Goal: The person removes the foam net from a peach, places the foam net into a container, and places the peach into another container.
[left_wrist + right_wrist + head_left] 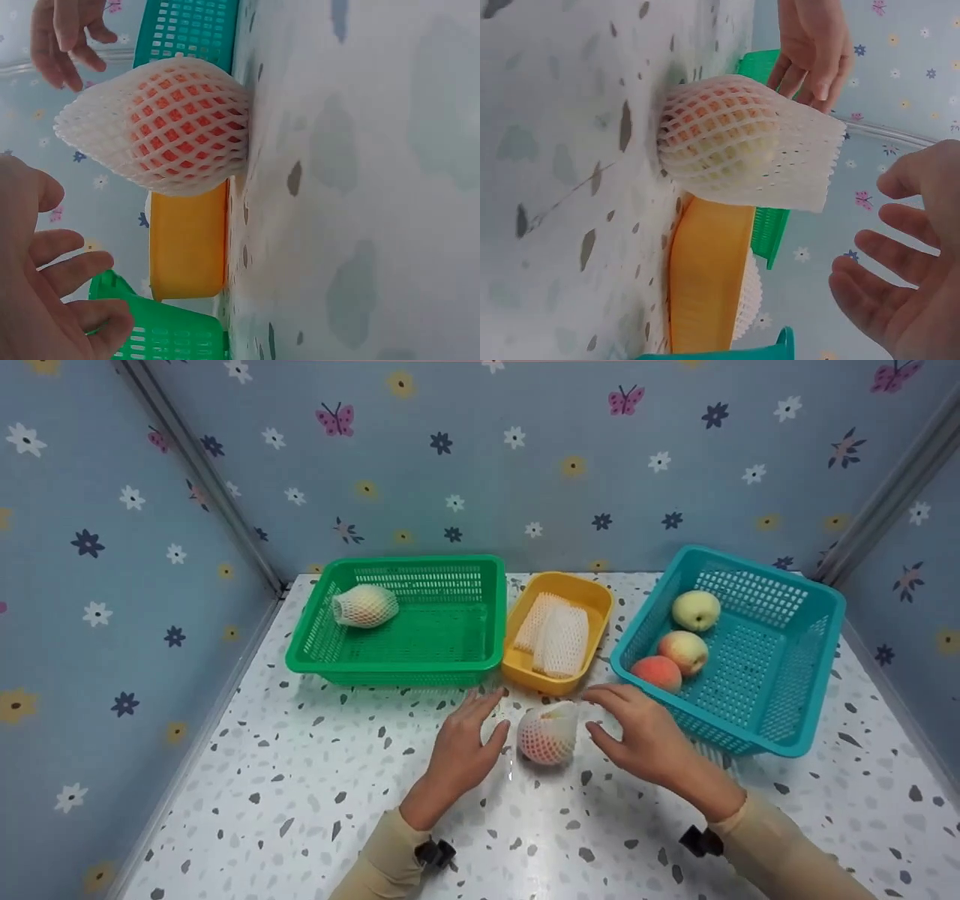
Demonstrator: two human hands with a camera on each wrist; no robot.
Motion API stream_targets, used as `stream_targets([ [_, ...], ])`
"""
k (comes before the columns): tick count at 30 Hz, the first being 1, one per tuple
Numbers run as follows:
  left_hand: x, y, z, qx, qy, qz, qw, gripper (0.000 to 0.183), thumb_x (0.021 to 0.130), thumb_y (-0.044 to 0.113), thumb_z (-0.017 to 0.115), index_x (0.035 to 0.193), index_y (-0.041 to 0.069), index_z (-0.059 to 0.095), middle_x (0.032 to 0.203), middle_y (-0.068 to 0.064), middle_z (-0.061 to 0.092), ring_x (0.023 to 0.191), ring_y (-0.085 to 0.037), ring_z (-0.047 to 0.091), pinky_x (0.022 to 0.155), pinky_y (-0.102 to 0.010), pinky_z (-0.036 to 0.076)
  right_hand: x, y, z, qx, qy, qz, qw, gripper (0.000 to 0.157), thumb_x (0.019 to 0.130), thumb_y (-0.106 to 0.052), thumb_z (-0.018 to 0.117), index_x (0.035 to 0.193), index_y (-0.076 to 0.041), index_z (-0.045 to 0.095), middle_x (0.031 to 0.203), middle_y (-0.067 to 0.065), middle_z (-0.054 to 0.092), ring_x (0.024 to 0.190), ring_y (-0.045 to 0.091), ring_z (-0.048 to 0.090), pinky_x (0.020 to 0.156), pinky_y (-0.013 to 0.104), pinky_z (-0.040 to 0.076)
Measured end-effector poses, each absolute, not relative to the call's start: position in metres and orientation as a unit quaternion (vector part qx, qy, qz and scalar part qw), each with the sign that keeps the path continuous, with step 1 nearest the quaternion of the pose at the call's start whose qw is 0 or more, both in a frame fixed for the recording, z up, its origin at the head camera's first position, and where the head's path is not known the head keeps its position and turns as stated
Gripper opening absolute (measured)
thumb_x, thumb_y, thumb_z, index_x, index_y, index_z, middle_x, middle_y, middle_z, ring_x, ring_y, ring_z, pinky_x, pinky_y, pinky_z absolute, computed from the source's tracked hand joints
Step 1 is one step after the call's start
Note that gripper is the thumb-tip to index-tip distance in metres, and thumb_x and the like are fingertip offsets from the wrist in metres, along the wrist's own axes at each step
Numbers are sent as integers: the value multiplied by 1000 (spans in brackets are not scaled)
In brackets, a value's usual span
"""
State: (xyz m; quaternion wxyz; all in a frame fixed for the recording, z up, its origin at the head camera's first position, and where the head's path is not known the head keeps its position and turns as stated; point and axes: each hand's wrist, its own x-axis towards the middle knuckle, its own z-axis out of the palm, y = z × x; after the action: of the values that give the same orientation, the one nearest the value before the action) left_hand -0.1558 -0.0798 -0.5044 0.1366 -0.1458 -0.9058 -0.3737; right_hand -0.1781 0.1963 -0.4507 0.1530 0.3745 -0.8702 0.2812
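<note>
A peach in a white foam net sleeve [547,735] stands on the speckled table, the loose end of the net pointing up. My left hand [463,742] is just left of it, fingers relaxed and apart from the net. On the other side my right hand [643,735] hovers, its fingers spread and holding nothing. Both wrist views show a gap between each hand and the netted peach [180,124]. Behind it, a yellow container [551,684] holds flat, unused foam nets [562,641].
At the left a green basket [405,666] holds one netted peach [366,606]. The blue basket [817,682] on the right contains three bare peaches [683,652]. Patterned walls [495,472] enclose the table at the back and sides.
</note>
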Motion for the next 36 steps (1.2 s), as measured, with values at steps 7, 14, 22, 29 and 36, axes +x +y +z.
stream_targets([
  [7,-149,-82,-504,-175,-929,-276,177,55,94,32,63,143,10,49,143,-13,49,137,-42,32,104,-59,32,-184,173,-454,406,-873,235,133,50,82,-17,75,130,-13,61,125,1,61,114,19,56,92,38,49],
  [14,-146,-84,-498,-163,-945,-220,179,64,94,39,61,150,16,40,152,-15,35,140,-48,20,106,-63,24,-188,158,-459,428,-876,202,91,49,81,-14,76,128,-11,62,127,3,60,114,22,55,92,40,49],
  [22,-162,-97,-492,-126,-955,-194,184,67,92,40,64,150,16,40,151,-17,36,138,-49,25,107,-63,22,-195,150,-464,436,-875,190,86,24,80,-8,75,102,-14,71,96,-2,68,87,15,60,72,32,52],
  [29,-172,-104,-492,-110,-962,-170,185,69,89,33,70,147,11,42,144,-20,44,135,-46,30,106,-62,24,-197,149,-467,439,-870,201,96,20,79,-7,74,99,-12,72,92,-2,68,82,14,61,68,30,53],
  [36,-173,-103,-492,-104,-966,-151,182,67,88,30,71,146,11,44,144,-17,44,136,-43,31,106,-61,26,-198,154,-464,428,-872,214,101,22,80,-5,73,100,-14,72,94,-2,68,81,13,61,68,28,53],
])
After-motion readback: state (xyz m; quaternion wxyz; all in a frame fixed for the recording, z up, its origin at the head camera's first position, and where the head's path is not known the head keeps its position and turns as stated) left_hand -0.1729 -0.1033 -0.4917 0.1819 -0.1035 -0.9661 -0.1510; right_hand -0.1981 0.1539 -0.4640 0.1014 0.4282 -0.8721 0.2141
